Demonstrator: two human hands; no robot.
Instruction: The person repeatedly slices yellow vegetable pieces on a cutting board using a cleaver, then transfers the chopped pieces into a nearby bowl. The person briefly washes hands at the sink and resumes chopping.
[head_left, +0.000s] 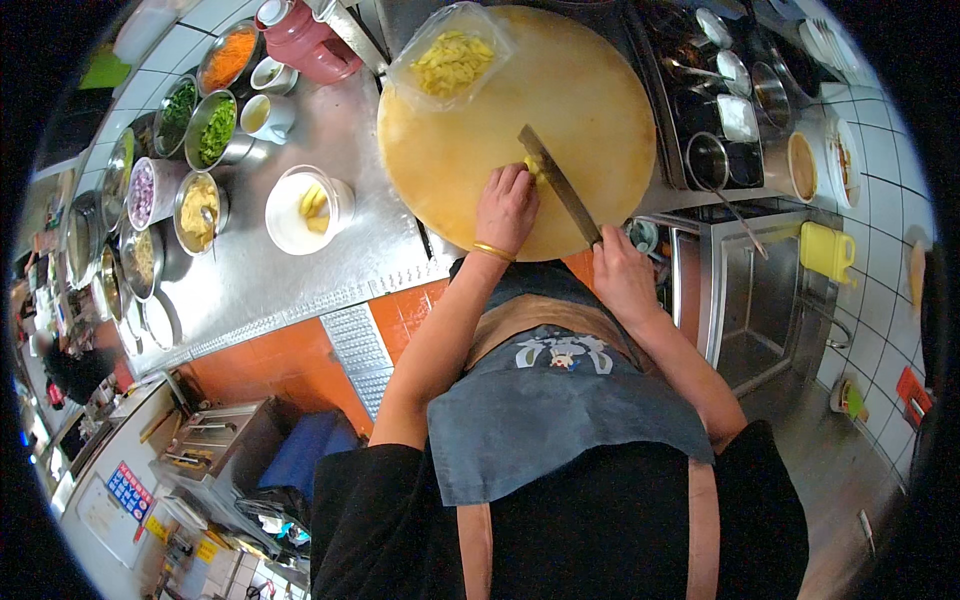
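My right hand (624, 274) grips the handle of a kitchen knife (559, 184), whose blade points up and left across a round, yellowed chopping board (600, 112). Beside the blade, my left hand (510, 202) holds a small yellow food piece (532, 163) against the board with curled fingers; most of the piece is hidden. An open clear plastic bag (405, 71) of thin yellow slices (454, 64) rests at the board's far left. On the steel counter (337, 139) to the left, a white plastic tub (281, 217) contains several yellow pieces (313, 206).
Metal bowls along the left hold shredded carrot (231, 58), chopped greens (216, 131) and a yellow paste (196, 210). A white mug (268, 118) and a red jug (307, 45) stand behind. At right are condiment containers (737, 116) and a ladle (739, 221) with its handle sticking out.
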